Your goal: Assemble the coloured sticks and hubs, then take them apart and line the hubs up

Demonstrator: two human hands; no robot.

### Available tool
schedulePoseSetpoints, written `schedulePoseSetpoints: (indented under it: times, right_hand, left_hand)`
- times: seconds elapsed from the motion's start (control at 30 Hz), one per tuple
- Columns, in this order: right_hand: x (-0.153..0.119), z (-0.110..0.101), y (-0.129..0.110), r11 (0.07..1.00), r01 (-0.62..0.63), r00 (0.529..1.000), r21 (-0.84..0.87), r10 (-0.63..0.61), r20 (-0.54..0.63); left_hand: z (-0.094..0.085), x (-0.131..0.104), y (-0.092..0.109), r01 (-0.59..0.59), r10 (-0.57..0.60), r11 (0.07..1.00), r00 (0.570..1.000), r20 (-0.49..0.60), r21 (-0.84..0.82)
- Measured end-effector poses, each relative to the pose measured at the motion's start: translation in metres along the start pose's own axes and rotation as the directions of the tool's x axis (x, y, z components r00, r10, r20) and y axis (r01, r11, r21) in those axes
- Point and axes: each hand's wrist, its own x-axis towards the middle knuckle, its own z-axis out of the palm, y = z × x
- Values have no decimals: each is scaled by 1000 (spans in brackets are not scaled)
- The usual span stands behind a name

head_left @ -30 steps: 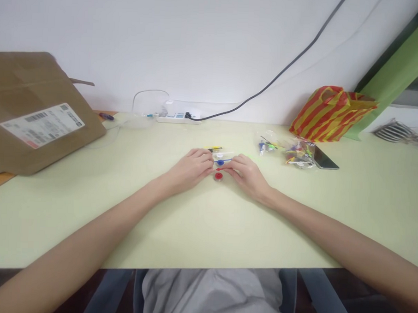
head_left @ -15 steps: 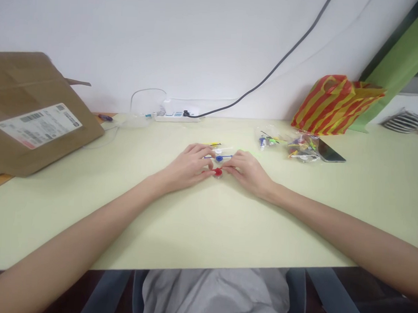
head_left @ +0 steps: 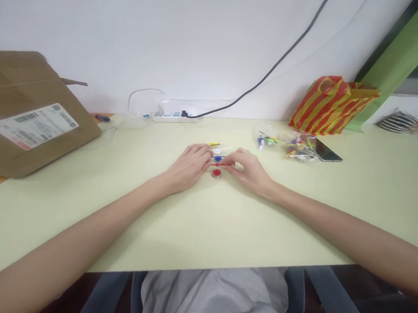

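My left hand (head_left: 194, 165) and my right hand (head_left: 247, 169) meet over the table. Between them runs a thin red propeller-like bar (head_left: 217, 164) with a small round middle; the fingers of each hand pinch one end. Just below it, a round red piece with a clear rim (head_left: 216, 173) rests on the tabletop. Behind the red bar lies a similar blue round piece (head_left: 217, 158) with a thin blue bar, partly covered by my fingers. Farther back are a white piece (head_left: 218, 151) with a white bar and a yellow one (head_left: 214, 144), both partly hidden.
Clear bags of small colourful parts (head_left: 301, 147) lie at the right beside a phone (head_left: 327, 151). A red-and-yellow striped bag (head_left: 332, 106) stands behind them. At the left is a cardboard box (head_left: 40, 121). A power strip (head_left: 176, 118) with a black cable (head_left: 268, 76) sits along the wall.
The red bar has moved slightly away from me, off the round red piece, which now shows fully. My left fingers have drawn together, and the view has shifted a little.
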Motion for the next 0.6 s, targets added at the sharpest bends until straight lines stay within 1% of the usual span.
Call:
schedulePoseSetpoints:
  times: [0.1,0.17,0.4,0.6]
  right_hand:
    - [-2,3,2,989,82,997,-120,-81,14]
    - [-2,5,3,982,103,995,-157,-102,18]
    - [-3,3,1,981,115,993,-157,-108,50]
    - [-3,4,2,982,110,993,-154,-101,63]
  left_hand:
    - [0,0,0,3,-3,1000,1000,2,-18]
    - [0,0,0,2,-2,1000,1000,2,-24]
    - [2,0,1,-7,7,1000,1000,15,-10]
    - [1,-1,2,1,-1,999,1000,10,-43]
